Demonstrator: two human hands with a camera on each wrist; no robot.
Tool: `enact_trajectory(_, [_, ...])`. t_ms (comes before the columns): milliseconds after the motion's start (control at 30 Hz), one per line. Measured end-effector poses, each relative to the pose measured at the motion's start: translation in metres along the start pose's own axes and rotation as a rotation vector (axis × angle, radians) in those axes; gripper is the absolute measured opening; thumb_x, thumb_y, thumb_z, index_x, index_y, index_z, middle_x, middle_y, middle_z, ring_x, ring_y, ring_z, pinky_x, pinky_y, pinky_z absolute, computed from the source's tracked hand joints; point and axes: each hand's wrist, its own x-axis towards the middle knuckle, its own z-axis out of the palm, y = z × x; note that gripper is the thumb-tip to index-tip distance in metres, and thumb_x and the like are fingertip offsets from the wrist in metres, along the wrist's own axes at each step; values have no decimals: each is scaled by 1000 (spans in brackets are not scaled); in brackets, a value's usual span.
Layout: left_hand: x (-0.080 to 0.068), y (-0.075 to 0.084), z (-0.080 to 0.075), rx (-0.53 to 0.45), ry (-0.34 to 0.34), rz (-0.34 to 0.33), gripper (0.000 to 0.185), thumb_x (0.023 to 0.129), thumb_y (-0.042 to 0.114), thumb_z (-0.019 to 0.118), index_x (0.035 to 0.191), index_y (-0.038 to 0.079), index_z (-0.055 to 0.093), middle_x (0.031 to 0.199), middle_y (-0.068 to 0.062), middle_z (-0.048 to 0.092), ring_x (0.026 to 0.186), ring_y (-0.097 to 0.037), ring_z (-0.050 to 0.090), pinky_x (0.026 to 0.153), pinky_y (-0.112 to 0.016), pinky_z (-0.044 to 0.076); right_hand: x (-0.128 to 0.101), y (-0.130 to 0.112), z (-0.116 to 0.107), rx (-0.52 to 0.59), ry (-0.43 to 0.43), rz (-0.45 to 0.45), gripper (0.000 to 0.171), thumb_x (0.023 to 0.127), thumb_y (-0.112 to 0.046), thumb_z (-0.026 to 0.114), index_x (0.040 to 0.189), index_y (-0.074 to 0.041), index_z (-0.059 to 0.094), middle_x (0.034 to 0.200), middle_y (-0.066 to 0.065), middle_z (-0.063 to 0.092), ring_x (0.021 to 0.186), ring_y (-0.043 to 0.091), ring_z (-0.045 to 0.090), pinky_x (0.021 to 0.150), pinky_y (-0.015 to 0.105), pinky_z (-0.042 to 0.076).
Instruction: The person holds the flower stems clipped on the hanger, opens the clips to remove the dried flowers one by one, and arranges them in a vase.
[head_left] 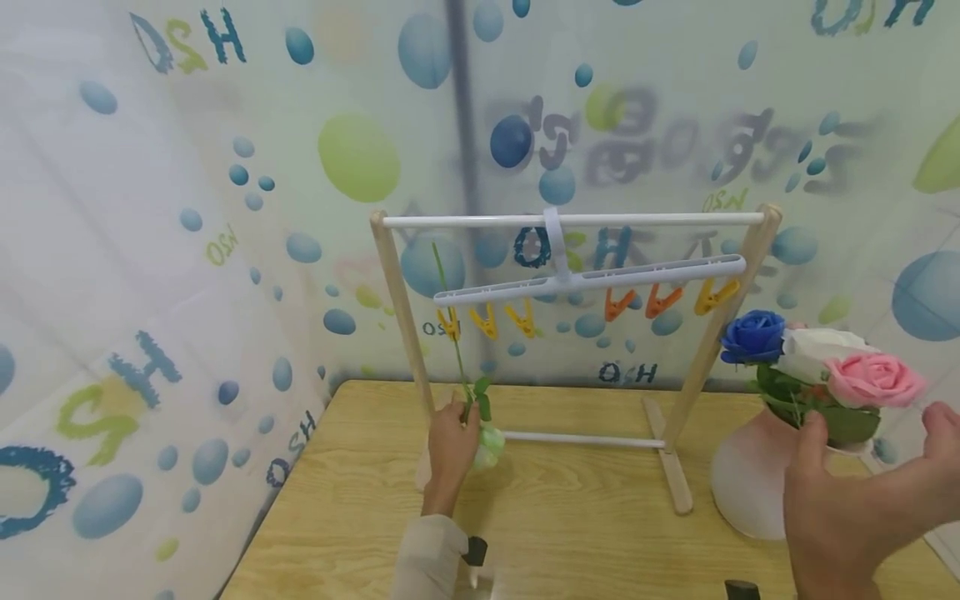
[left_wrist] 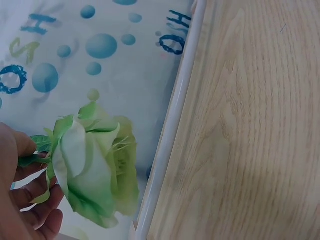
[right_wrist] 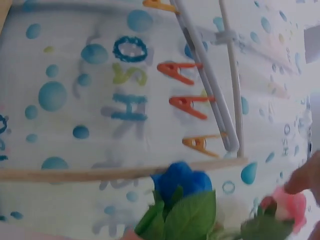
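Observation:
My left hand (head_left: 453, 446) pinches the stem of a pale green-white rose (head_left: 487, 448) just behind its head. The flower hangs head down, its long thin stem (head_left: 441, 271) pointing up past the leftmost yellow clip (head_left: 450, 323); whether the two touch I cannot tell. In the left wrist view the rose head (left_wrist: 95, 170) shows close, fingers behind its leaves. At the right, my right hand (head_left: 862, 500) is spread, thumb raised in front of the leaves of a bouquet. Blue (head_left: 753, 337), white (head_left: 813, 352) and pink (head_left: 873, 379) roses stand there in a pale vase (head_left: 750, 479).
A wooden rack with a white top bar (head_left: 472, 222) stands on the table (head_left: 570, 508). From it hangs a tilted white hanger (head_left: 660, 272) with several yellow and orange clips (head_left: 663, 302). A lower bar (head_left: 585, 439) joins the rack's feet. Patterned curtain (head_left: 360, 158) surrounds the table.

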Motion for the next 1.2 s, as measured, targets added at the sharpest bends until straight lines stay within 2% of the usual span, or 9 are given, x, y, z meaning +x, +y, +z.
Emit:
enact_trajectory(67, [-2,0,0,8,5,18,33,98,21,61,67,11,63,69,-4,61,59,-11,47,54,-27,42,-1,-15,11,133,156,-58,39,82,-15,68,117,-2,56,132,6,47,130,29,37,116,40,19])
enact_trajectory(133, [-3,1,0,15,2,34,32,97,20,61,66,11,63,67,-2,59,56,-9,45,50,-24,39,-5,-27,25,266,257,-152,25,78,-6,64,99,6,57,119,9,53,120,34,41,111,43,23])
enact_trajectory(233, [-7,2,-1,32,-4,55,36,97,20,61,63,11,60,65,-3,58,54,-10,46,47,-24,39,-16,-40,43,364,269,-273,20,75,-4,60,89,9,58,107,19,60,109,40,46,106,46,27])
enact_trajectory(333, [-11,4,-4,53,2,61,38,97,20,62,60,12,59,67,-4,60,60,-14,52,53,-28,45,-33,-46,63,400,117,-407,19,79,-6,62,88,10,60,105,26,61,103,46,50,101,48,30])
enact_trajectory(467, [-18,6,-4,73,15,47,32,96,21,63,65,12,67,76,-5,66,75,-21,62,67,-38,54,-58,-48,90,388,-190,-603,17,86,-7,61,92,9,64,108,28,62,100,48,51,91,53,36])
enact_trajectory(567, [-20,8,-2,86,22,44,29,96,22,63,70,12,71,79,-6,67,80,-23,63,72,-42,54,-74,-52,109,363,-374,-688,18,88,-7,61,99,7,65,109,26,63,99,46,53,84,55,41])
enact_trajectory(833, [-23,9,2,126,84,96,29,95,23,63,72,10,72,76,-5,67,76,-23,63,68,-40,54,-100,-82,146,356,-663,-676,34,82,-6,77,111,4,64,106,18,65,96,33,65,80,46,56])
enact_trajectory(1000, [-27,6,5,161,118,134,30,96,24,63,71,10,70,73,-2,64,72,-19,60,64,-35,50,-117,-104,161,392,-769,-626,39,83,-10,78,117,3,63,109,16,66,98,29,67,77,38,58])
enact_trajectory(1200, [-30,4,8,149,111,159,32,95,19,62,63,16,63,68,3,57,68,-15,53,61,-31,45,-133,-124,174,409,-890,-580,44,89,-13,74,127,4,59,120,19,65,108,30,66,79,38,58])
